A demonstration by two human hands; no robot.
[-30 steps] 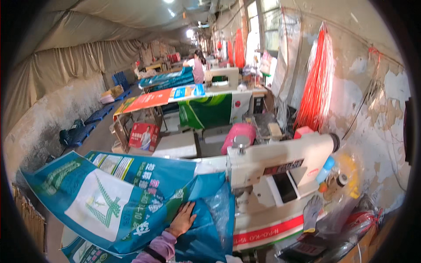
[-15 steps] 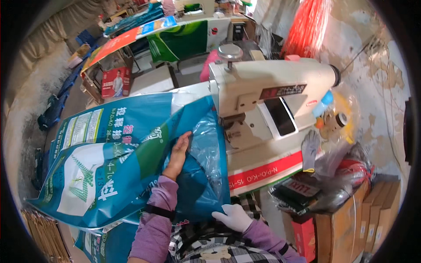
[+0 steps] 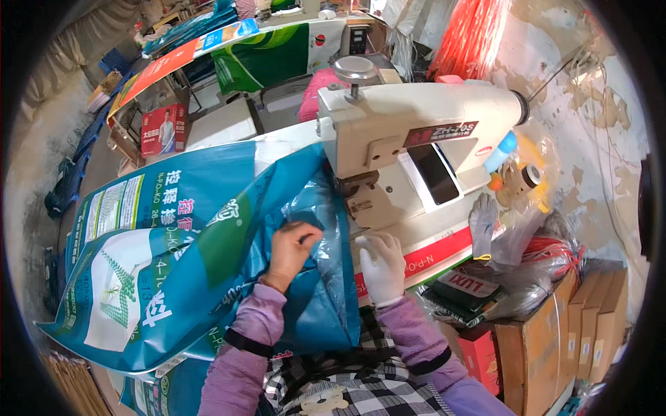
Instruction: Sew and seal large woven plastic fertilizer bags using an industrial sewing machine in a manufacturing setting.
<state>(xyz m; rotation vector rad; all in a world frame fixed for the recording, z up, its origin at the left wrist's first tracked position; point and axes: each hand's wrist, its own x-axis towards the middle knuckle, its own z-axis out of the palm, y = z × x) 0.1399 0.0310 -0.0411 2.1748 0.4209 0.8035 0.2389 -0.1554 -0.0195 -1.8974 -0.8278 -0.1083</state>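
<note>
Two hands push a big blue bag up to a sewing machine.

The bag [image 3: 173,256] is the biggest thing here; it is blue and green with white patches, and it lies spread over the desk and hangs down on the left. The cream sewing machine [image 3: 416,132] stands just to the right of it, and the bag's top edge sits under the machine's head. The left hand [image 3: 290,246] is bare, in a purple sleeve, and its fingers are bent and pinch a fold of the bag. The right hand [image 3: 381,263] wears a white glove and lies flat and loose on the bag's edge, next to the machine's red and white base. A spare white glove [image 3: 483,223] lies to the right.
</note>
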